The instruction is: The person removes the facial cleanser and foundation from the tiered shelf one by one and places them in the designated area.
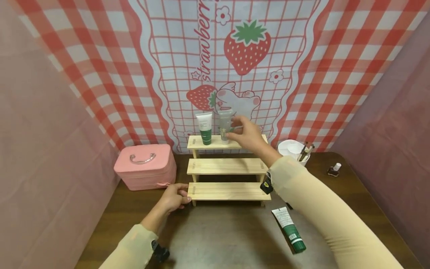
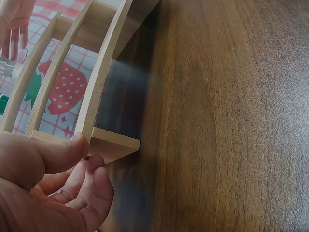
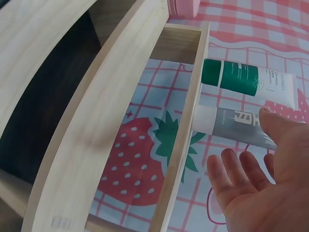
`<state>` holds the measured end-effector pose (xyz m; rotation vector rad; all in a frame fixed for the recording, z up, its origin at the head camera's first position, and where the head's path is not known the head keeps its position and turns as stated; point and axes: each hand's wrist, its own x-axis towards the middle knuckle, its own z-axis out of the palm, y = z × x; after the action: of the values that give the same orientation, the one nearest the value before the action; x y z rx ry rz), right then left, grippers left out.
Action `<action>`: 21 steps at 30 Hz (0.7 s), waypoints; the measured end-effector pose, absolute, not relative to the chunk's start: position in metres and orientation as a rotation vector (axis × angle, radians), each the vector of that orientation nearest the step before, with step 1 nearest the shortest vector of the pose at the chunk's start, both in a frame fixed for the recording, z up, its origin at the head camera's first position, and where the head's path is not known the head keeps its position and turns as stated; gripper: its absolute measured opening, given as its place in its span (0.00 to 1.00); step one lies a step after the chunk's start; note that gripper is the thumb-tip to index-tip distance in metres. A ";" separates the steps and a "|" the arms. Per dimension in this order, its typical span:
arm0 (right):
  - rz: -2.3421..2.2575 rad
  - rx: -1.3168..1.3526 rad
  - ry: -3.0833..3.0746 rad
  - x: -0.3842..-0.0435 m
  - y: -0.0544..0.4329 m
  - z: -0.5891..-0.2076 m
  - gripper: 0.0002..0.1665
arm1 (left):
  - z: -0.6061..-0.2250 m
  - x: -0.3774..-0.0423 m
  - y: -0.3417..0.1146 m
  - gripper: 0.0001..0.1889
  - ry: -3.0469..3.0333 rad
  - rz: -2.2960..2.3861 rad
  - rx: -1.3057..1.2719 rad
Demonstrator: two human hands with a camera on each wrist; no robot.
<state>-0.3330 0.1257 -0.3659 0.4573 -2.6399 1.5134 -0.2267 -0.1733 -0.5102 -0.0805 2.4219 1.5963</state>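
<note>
My left hand pinches the left end of the lowest step of a three-tier wooden display stand, thumb on top and fingers curled beneath. On the top step, a clear grey squeeze tube stands upright on its white cap. My right hand is beside this tube, its thumb overlapping the tube and its other fingers spread loosely away from it. A white-and-green squeeze tube stands cap down just to the left. Another green-and-white tube lies on the table, right of the stand.
A pink case with a handle sits left of the stand. Behind the right forearm is a white round holder with brushes. A small dark bottle with a white cap stands at the table's right. A strawberry-print cloth hangs behind.
</note>
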 end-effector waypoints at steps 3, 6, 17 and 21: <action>1.529 0.431 -2.629 -0.336 0.122 -0.366 0.39 | -0.510 -0.227 -0.173 0.30 2.422 1.600 -0.085; 1.554 0.402 -2.636 -0.337 0.121 -0.366 0.38 | -0.511 -0.227 -0.174 0.30 2.418 1.602 -0.096; 1.631 0.383 -2.635 -0.345 0.121 -0.370 0.29 | -0.510 -0.225 -0.172 0.30 2.429 1.586 -0.105; 1.631 0.383 -2.628 -0.347 0.121 -0.372 0.28 | -0.510 -0.224 -0.174 0.30 2.415 1.607 -0.079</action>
<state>-0.3469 0.1213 -0.3717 0.3829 -2.6278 1.6308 -0.2242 -0.1736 -0.5102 -0.0792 2.4147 1.6066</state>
